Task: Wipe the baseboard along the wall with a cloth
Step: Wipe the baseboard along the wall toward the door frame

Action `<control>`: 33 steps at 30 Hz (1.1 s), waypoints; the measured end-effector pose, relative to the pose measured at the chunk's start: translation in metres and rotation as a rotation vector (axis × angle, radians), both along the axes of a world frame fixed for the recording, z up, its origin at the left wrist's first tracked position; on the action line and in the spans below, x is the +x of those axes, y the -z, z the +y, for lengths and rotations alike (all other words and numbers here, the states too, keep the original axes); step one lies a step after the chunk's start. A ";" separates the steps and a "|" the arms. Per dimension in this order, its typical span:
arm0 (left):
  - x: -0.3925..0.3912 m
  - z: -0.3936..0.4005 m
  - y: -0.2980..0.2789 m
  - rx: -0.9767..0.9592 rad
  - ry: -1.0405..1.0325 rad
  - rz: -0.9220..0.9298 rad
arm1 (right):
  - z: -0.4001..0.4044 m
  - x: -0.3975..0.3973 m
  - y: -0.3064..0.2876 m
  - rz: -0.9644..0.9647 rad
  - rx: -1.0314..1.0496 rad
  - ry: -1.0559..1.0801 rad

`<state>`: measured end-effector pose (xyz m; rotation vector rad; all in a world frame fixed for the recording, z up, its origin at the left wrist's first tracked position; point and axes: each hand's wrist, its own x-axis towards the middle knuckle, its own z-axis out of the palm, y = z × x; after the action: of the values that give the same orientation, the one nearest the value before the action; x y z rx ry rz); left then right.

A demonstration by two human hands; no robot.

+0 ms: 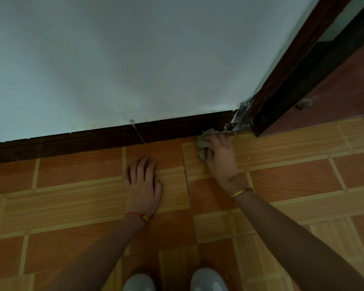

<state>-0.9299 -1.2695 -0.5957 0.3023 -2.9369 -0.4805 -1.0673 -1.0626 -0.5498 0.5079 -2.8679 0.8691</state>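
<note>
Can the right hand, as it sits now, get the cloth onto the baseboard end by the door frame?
Probably yes. The right hand holds the grey cloth at the foot of the baseboard, close to the door frame. Nothing lies between them, and the left hand rests flat on the floor tiles, clear of the path.

The right hand holds a gray cloth against the dark baseboard, right of the middle, beside the door frame. The left hand lies flat on the tiled floor.
</note>
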 end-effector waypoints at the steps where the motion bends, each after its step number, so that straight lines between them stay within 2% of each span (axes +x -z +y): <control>1: 0.000 0.000 0.000 0.000 -0.002 0.005 | -0.007 0.004 0.000 -0.005 -0.006 -0.051; 4: 0.000 0.001 -0.001 0.002 -0.004 0.012 | -0.015 0.011 0.000 -0.003 -0.113 -0.022; 8: -0.001 0.001 -0.001 -0.007 -0.004 -0.013 | -0.007 -0.002 -0.015 0.027 -0.426 0.371; 11: 0.000 0.002 -0.001 -0.028 -0.002 -0.025 | -0.009 -0.016 -0.029 0.080 -0.535 0.485; 14: -0.001 0.003 -0.002 -0.027 -0.005 -0.023 | -0.024 -0.014 -0.039 0.112 -0.555 0.439; 18: -0.001 0.002 -0.003 -0.040 0.002 -0.042 | -0.045 -0.003 -0.046 0.117 -0.497 0.193; 20: 0.000 0.002 -0.004 -0.043 0.008 -0.059 | -0.049 -0.002 -0.047 0.115 -0.478 0.136; 23: 0.000 0.003 -0.007 -0.052 0.006 -0.093 | -0.042 -0.004 -0.049 0.150 -0.486 0.225; 28: -0.001 0.002 -0.014 -0.009 0.008 -0.142 | -0.019 -0.017 -0.049 0.193 -0.583 0.534; 30: -0.001 0.001 -0.015 0.003 0.022 -0.147 | -0.013 -0.021 -0.049 0.210 -0.574 0.557; 33: -0.001 -0.001 -0.015 -0.009 0.029 -0.158 | -0.014 -0.017 -0.046 0.191 -0.467 0.470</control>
<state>-0.9308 -1.2703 -0.5804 0.3099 -3.1001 -0.4681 -1.0843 -1.0765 -0.5042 -0.1234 -2.3404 1.2510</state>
